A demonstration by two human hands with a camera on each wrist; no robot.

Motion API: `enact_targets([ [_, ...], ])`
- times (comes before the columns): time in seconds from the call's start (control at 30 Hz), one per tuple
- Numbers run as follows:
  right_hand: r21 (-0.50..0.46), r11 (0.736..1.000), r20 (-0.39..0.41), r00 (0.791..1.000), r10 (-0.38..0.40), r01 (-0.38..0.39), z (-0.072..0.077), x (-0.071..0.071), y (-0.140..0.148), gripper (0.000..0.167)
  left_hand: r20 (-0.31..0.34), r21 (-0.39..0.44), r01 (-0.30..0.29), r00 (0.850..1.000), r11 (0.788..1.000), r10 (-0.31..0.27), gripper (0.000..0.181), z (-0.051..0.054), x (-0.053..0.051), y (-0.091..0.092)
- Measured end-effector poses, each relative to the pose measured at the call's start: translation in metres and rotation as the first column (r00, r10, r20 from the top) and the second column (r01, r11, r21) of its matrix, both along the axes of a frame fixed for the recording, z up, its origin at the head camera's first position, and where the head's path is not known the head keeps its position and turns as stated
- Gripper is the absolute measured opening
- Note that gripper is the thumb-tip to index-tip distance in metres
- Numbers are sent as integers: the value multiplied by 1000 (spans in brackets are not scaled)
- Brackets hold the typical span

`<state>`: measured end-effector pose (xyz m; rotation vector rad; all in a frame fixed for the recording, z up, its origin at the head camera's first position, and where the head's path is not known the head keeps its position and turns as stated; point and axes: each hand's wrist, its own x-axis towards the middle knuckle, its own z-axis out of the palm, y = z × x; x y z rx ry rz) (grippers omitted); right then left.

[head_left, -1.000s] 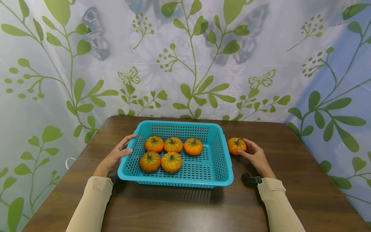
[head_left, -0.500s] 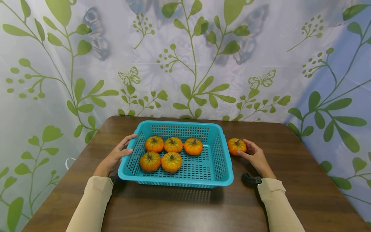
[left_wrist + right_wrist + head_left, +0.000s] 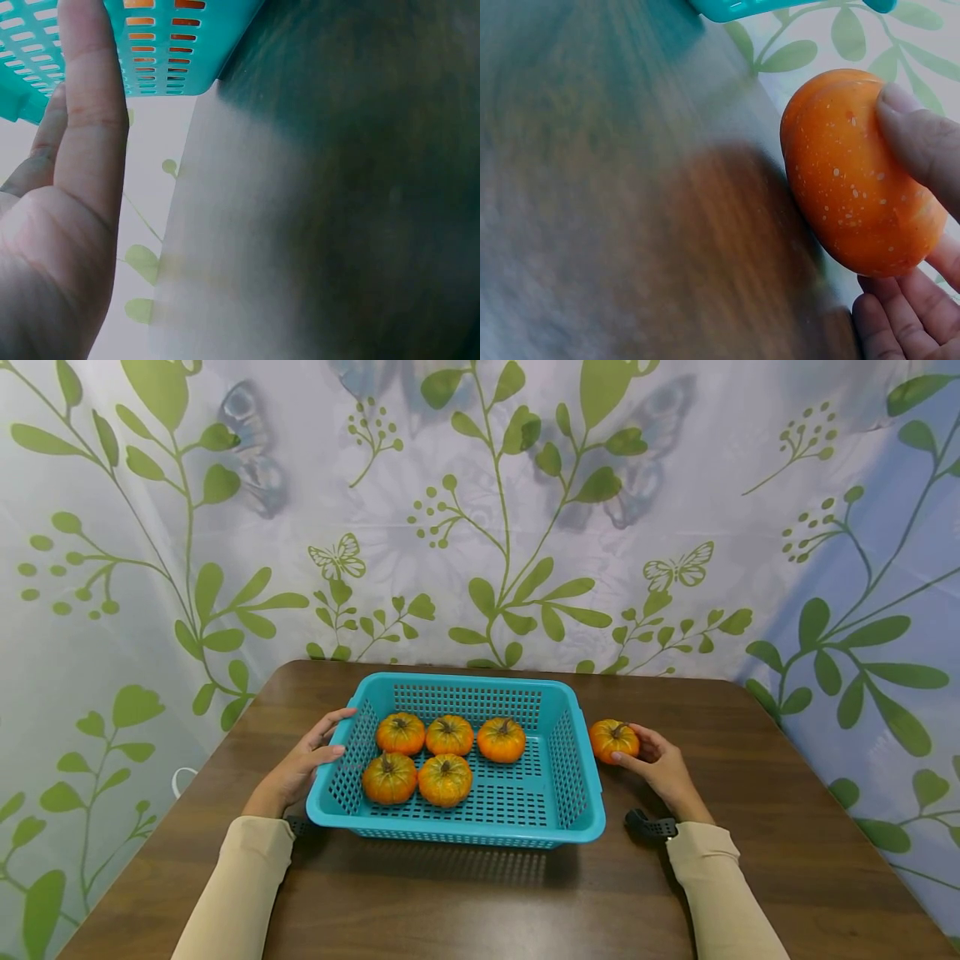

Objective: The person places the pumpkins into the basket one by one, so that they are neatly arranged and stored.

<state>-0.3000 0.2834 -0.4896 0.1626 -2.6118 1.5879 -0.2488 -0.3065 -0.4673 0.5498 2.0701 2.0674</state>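
Note:
In the head view, a turquoise perforated plastic basket [image 3: 480,837] sits on the table with several small orange pumpkins [image 3: 446,780] inside, in a back and a front row at its left and middle. My left hand [image 3: 296,768] is at the basket's left side, its fingertips and thumb touching the rim. One straight digit lies against the holed wall [image 3: 154,45] in the left wrist view. To the right of the basket, my right hand [image 3: 667,768] holds another small pumpkin [image 3: 611,741] between thumb and fingers. The right wrist view shows the speckled underside of this pumpkin [image 3: 855,180].
The dark brown wooden table [image 3: 465,910] runs back to a curtain [image 3: 480,527] printed with leaves and butterflies. A black wrist mount [image 3: 651,825] shows at the right wrist. A thin white cable [image 3: 177,781] loops beside the table's left edge.

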Motion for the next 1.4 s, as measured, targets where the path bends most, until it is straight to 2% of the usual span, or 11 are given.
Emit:
enact_targets([
  [0.37,2,1000,-10,1000,-2,2,-2,0,2,73,-2,2,8,1000,1000,-8,49,-1,0,1],
  [0.67,-89,996,-38,999,-34,30,1,3,3,70,8,13,15,1000,1000,-15,49,-2,0,1],
  [0.9,-163,985,-94,993,-70,54,12,4,2,66,7,5,7,1000,1000,-7,48,-1,0,1],
  [1.4,-224,974,-150,988,-25,-10,47,10,-4,66,-5,-2,-3,1000,1000,3,49,0,-1,0],
])
